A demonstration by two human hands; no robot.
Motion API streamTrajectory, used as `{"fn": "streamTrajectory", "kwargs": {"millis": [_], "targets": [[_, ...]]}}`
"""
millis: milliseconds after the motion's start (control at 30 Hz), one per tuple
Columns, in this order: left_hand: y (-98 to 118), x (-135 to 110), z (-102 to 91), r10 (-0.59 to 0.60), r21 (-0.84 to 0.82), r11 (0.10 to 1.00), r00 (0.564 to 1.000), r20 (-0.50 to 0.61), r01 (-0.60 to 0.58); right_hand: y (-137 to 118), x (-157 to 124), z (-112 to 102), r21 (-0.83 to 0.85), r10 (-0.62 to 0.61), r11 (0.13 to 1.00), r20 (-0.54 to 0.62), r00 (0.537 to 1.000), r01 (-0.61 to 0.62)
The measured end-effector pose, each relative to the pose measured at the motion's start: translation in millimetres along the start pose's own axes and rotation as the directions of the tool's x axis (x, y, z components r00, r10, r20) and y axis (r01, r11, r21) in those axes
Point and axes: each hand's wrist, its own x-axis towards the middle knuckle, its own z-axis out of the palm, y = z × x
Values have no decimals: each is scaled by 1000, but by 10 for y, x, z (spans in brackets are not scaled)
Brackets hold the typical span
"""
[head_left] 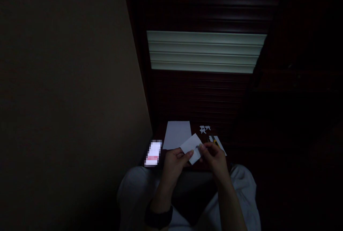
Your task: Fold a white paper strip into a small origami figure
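Note:
A small folded piece of white paper (192, 147) is held between both hands above my lap, in dim light. My left hand (174, 161) pinches its lower left edge with the fingers closed. My right hand (214, 156) pinches its right edge, thumb and fingers pressed together. A larger white sheet (177, 133) lies flat on the dark surface just beyond the hands. Two small folded paper shapes (204, 128) sit to the right of that sheet.
A blurred bright screen (153, 153) lies left of my left hand. White paper strips with something yellow (217, 143) lie behind my right hand. A plain wall (66, 80) fills the left. Dark wooden slats with a pale band (206, 52) rise ahead.

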Motion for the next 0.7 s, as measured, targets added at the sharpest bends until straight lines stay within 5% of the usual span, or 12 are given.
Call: {"fn": "streamTrajectory", "kwargs": {"millis": [200, 367, 533, 700], "targets": [[19, -37, 74, -6, -139, 990, 999, -32, 1, -128, -70, 126, 209, -13, 978, -3, 1000, 13], [3, -67, 128, 30, -214, 976, 1000, -5, -30, -168, -107, 176, 175, -26, 984, -5, 1000, 27], [67, -79, 72, 91, -115, 989, 995, -31, -94, -183, -122, 93, 70, -65, 995, -18, 998, 66], [147, -65, 35, 235, 71, 971, 970, -65, -230, -183, -131, 38, -60, -71, 995, 95, 993, 76]]}}
